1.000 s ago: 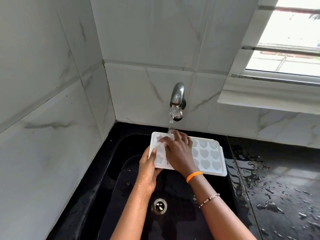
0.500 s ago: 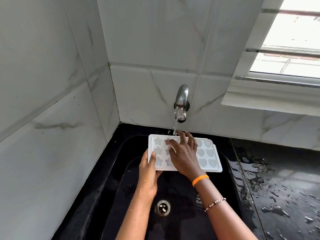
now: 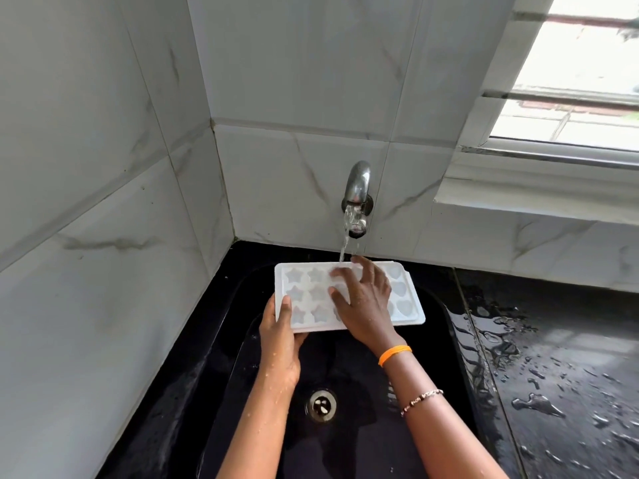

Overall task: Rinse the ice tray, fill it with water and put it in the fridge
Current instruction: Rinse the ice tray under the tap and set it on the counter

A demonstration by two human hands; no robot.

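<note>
White marble-look tiles (image 3: 103, 188) cover two walls that meet in a corner behind the sink. A window (image 3: 574, 81) sits high on the right, its white sill running along the back wall. Below the walls lies a black worktop (image 3: 560, 357), wet on the right side with beads and small pools of water. Set into it is a black sink (image 3: 221, 392) with a round metal drain (image 3: 321, 405) in its floor.

The ice tray (image 3: 408, 305) is white, with star-shaped moulds on its left part and heart-shaped ones on its right. It is held roughly level above the sink, close under the tap (image 3: 358, 188), which comes out of the back wall. A thin stream of water (image 3: 344, 248) runs from the tap and lands at the tray's far edge, just beside the fingertips of the right hand.

The left hand (image 3: 280, 344) grips the tray's near left corner, thumb on top of the rim and fingers hidden underneath. The right hand (image 3: 363, 305) lies flat on top of the tray, fingers spread and fairly straight across the middle moulds, pressing on them rather than curling round anything. An orange band (image 3: 394, 354) circles the right wrist, and a thin beaded bracelet (image 3: 422, 401) sits further up that forearm. Both hands carry water droplets.
</note>
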